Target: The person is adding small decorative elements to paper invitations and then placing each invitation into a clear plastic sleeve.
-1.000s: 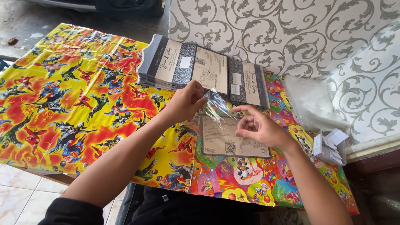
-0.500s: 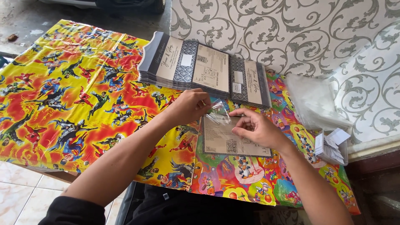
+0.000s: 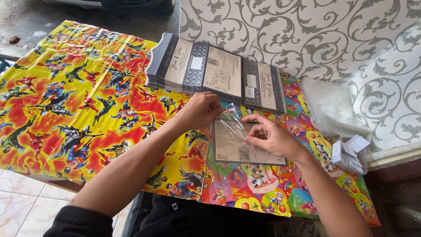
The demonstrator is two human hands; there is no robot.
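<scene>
A person seated at a table covered with a bright cartoon-print tablecloth (image 3: 66, 109) worked on a printed card (image 3: 239, 147) lying flat near the table's front edge. The left hand (image 3: 201, 109) was curled, its fingertips pinching the top of a clear plastic sleeve (image 3: 231, 120) that wrapped the card's upper part. The right hand (image 3: 269, 136) pressed down on the card, thumb and fingers gripping the sleeve's edge (the exact hold was partly hidden). Just beyond the hands sat two stacks of sleeved cards (image 3: 210, 70), side by side. To the right lay a pile of empty clear sleeves (image 3: 331, 105) and a small clear box of white paper slips (image 3: 351, 153), against a scroll-patterned backdrop (image 3: 307, 35).
</scene>
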